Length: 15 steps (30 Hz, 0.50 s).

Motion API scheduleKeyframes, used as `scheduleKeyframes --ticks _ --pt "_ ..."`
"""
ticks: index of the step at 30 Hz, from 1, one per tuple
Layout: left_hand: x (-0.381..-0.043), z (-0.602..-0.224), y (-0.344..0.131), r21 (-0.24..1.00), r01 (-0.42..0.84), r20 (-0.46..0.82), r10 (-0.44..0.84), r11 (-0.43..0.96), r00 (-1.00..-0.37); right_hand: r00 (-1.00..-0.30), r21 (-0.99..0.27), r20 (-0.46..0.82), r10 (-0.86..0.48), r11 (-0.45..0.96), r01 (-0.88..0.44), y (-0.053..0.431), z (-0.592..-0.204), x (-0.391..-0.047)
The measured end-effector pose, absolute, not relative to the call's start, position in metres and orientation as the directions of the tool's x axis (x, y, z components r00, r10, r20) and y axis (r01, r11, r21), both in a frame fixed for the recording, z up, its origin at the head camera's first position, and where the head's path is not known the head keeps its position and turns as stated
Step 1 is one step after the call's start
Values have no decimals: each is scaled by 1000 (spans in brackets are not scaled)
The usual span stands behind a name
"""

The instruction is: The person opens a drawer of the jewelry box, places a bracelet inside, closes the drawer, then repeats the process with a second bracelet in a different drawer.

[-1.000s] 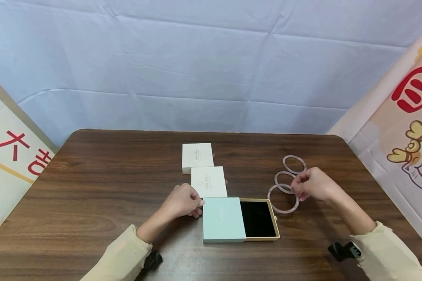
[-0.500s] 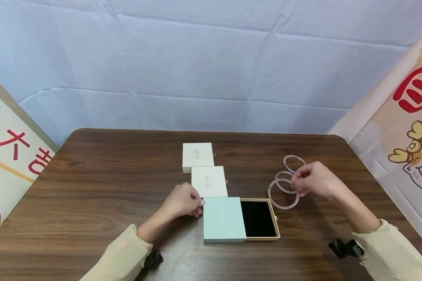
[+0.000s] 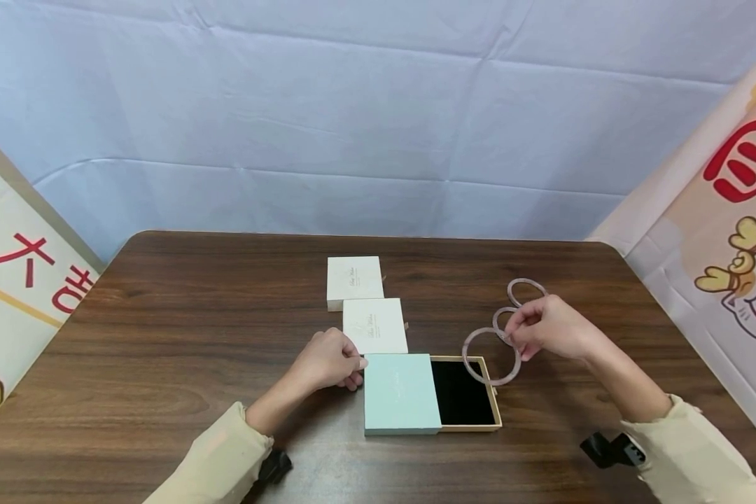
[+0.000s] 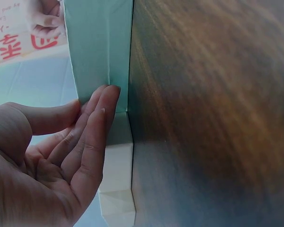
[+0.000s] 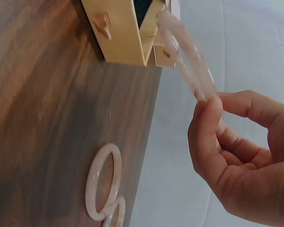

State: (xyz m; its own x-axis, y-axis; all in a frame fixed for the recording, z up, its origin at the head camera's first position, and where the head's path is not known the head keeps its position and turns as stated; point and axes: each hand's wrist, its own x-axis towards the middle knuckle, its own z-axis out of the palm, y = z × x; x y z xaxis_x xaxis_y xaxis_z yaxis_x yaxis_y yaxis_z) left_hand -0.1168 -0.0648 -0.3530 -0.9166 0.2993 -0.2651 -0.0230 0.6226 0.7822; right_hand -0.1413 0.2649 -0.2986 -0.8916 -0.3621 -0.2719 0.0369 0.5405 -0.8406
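My right hand (image 3: 551, 329) pinches a pale pink bangle (image 5: 199, 60) between thumb and fingertips. In the head view, the bangle overlaps the right end of a pulled-out, black-lined drawer (image 3: 497, 409). That drawer belongs to a mint green box (image 3: 400, 395) lying in front of me. My left hand (image 3: 332, 360) is at the box's left end. The left wrist view shows its thumb at the upper edge and its rather straight fingers (image 4: 92, 146) touching the end wall. Two more bangles, one farther (image 3: 510, 291) and one nearer (image 5: 91, 189), lie on the table, partly behind my right hand.
Two white boxes (image 3: 354, 280) (image 3: 374, 327) stand beyond the green box, stepped diagonally toward it. All rest on a dark wood table (image 3: 195, 301). Behind it hangs a pale blue cloth (image 3: 353, 140), with printed banners at both sides.
My right hand has lifted the nearest bangle and carried it left, so it now overlaps the drawer's end. My left hand and the boxes have stayed in place.
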Motion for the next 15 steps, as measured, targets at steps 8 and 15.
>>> scheduleKeyframes --ticks 8,15 --pt "-117 -353 -65 784 -22 -266 302 621 -915 -846 -864 -296 -443 503 38 253 -311 -137" --pt "-117 -354 -65 781 -23 -267 300 624 -916 -817 -871 -311 -485 490 40 242 -321 -134"
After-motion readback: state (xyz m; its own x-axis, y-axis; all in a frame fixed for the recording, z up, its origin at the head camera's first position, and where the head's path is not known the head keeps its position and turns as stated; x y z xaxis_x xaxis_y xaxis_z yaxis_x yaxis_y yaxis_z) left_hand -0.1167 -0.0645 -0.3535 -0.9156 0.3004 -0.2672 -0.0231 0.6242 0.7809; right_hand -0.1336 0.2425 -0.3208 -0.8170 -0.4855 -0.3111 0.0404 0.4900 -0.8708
